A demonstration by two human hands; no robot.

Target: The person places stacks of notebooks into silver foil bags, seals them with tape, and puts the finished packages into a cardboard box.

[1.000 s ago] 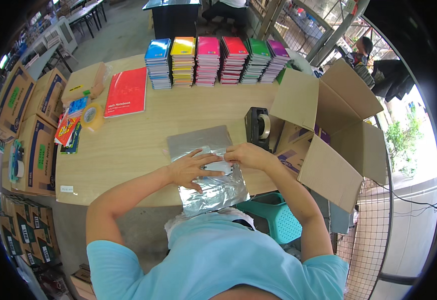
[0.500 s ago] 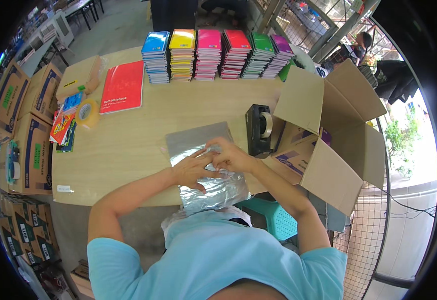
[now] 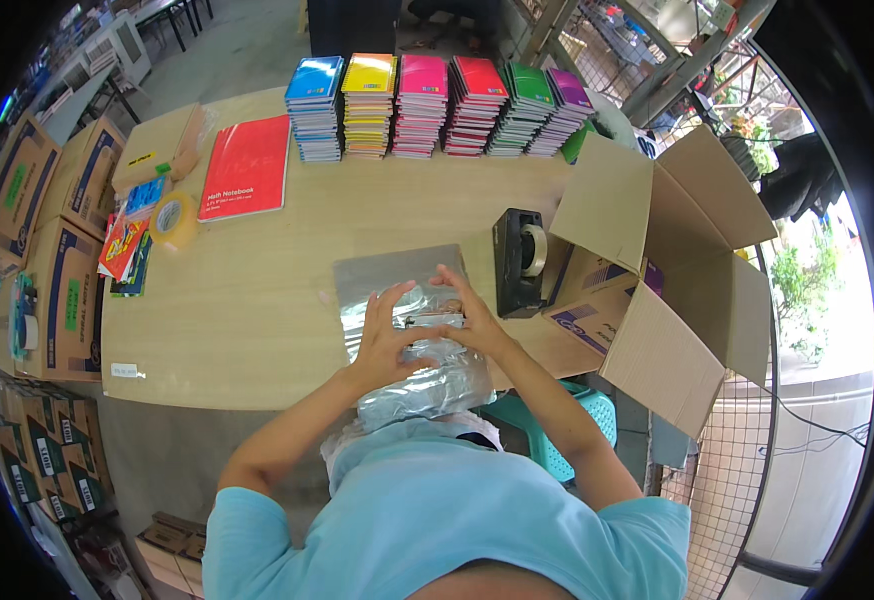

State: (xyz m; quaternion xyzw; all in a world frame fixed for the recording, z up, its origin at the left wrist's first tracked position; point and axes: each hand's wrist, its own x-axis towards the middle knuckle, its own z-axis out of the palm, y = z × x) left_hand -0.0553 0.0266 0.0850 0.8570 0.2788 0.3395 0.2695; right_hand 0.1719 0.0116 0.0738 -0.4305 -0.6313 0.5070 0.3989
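Both hands are down on the shiny silver plastic bag (image 3: pixel 419 360), left hand (image 3: pixel 382 335) and right hand (image 3: pixel 467 320) close together, fingers clamped on its upper part right at the near edge of the table (image 3: pixel 257 320). Looks like something flat is already inside the bag and the top is getting folded or pressed shut, so I'd guess the bagging is about done and the sealing is what's left. Can't tell exactly what's in it, though.

Under the bag there's one flat grey sheet (image 3: pixel 387 270). Just past the right hand sits one black tape dispenser (image 3: pixel 517 262), and beyond that one open cardboard box (image 3: pixel 657 270). Far side of the table from the hands: six stacks of notebooks (image 3: pixel 435 105), blue, yellow, pink, red, green, purple. Off past the left hand, one red notebook (image 3: pixel 247 168) lying flat and one roll of yellowish tape (image 3: pixel 174 220)
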